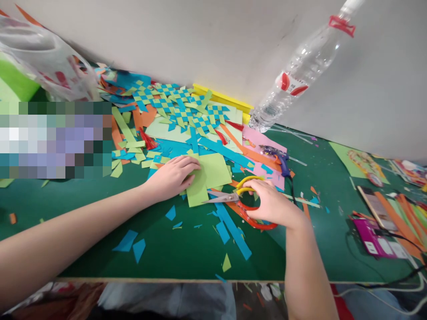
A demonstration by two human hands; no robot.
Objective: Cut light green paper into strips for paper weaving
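1. Evidently, right hand [273, 200] grips scissors [233, 197] by the handles, blades parted toward green paper [215, 171]. Left hand [171, 175] lies on that paper's left side, fingers bent and close together; cannot tell if they pinch anything.
2. Risk: paper could skew if left-hand pressure slackens. Fingertips sit not far from the blade tips; a leftward slip might nick them.
3. Blue strip [233, 231], just below the blades, could get caught in a bite.
4. Glue gun cord [292, 189] passes beside right wrist; snag possible.
5. Beyond both hands: crowded, woven pieces [180, 106] heaped. Roomier bodyward, scraps scattered, up to the table edge [167, 280].
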